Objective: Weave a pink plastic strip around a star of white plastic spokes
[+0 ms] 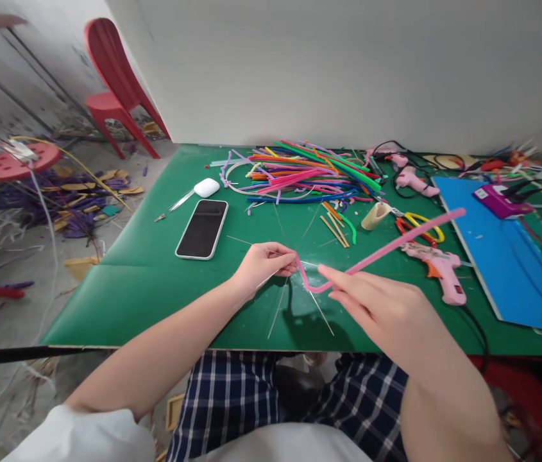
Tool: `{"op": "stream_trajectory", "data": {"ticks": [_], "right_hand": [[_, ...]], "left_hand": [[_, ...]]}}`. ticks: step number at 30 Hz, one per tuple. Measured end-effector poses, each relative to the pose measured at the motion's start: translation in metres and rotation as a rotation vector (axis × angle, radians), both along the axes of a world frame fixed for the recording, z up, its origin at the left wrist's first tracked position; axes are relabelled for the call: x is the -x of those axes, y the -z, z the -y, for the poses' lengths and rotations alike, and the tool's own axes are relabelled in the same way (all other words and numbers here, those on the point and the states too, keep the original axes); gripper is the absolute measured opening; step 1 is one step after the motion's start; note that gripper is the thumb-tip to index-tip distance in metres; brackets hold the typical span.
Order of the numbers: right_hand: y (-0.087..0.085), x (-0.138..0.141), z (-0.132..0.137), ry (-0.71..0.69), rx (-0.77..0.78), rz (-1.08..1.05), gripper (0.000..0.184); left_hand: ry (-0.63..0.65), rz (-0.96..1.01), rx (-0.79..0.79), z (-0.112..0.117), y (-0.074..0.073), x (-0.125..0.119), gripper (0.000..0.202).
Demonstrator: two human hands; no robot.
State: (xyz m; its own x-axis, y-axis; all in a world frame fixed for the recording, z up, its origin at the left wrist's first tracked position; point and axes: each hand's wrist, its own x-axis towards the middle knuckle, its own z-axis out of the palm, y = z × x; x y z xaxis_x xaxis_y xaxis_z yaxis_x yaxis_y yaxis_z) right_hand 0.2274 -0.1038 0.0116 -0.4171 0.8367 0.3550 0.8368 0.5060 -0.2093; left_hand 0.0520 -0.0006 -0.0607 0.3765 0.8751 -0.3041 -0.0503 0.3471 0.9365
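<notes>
My left hand [265,264] is closed in a pinch on the near end of a pink pipe cleaner [386,249] and on a thin wire that runs down toward me. The pipe cleaner bends just past that pinch and rises to the right, above the green table [145,282]. My right hand [376,305] holds the pipe cleaner at the bend, with thumb and forefinger stretched along it. A heap of pipe cleaners in many colours [306,173] lies at the far middle of the table.
A phone [202,228] and a white earbud case [206,187] lie at the left. Two pink glue guns [437,266] [412,181], scissors [419,226], a tape roll [375,215] and a blue board [506,256] are at the right. Red chair [117,83] and stool [19,160] stand on the littered floor.
</notes>
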Motion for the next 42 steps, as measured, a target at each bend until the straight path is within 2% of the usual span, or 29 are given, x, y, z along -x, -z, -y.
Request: {"op": "stream_trajectory", "data": {"ticks": [3,5,8,14,19,23,28,34,42], "right_hand": [[0.006,-0.001,-0.003,-0.026,0.160,0.079,0.037],[0.008,0.000,-0.004,-0.004,0.196,0.100,0.031],[0.010,0.003,-0.004,0.036,0.185,0.125,0.023],[0.007,0.006,-0.005,0.079,0.164,0.282,0.018],[0.004,0.013,-0.006,0.032,0.038,0.359,0.017],[-0.006,0.028,-0.015,0.001,-0.065,0.394,0.018],[-0.023,0.039,-0.040,0.034,-0.137,0.506,0.014],[-0.044,0.029,-0.072,0.081,-0.082,0.680,0.012],[-0.062,0.018,-0.076,-0.068,0.009,0.694,0.010]], "left_hand": [[0.027,0.015,0.031,0.000,0.002,0.000,0.021],[0.037,0.031,0.044,0.000,0.003,0.000,0.020],[0.030,0.024,0.047,0.000,0.002,0.000,0.017],[0.024,-0.048,-0.011,0.001,0.003,0.000,0.011],[0.041,-0.069,-0.070,0.003,0.004,-0.001,0.007],[0.064,-0.066,-0.105,0.004,0.003,-0.001,0.002],[0.118,-0.056,-0.124,0.006,0.004,-0.002,0.005],[0.221,-0.042,-0.071,0.008,0.003,-0.002,0.004],[0.273,-0.006,0.026,0.007,-0.004,0.003,0.012]]}}
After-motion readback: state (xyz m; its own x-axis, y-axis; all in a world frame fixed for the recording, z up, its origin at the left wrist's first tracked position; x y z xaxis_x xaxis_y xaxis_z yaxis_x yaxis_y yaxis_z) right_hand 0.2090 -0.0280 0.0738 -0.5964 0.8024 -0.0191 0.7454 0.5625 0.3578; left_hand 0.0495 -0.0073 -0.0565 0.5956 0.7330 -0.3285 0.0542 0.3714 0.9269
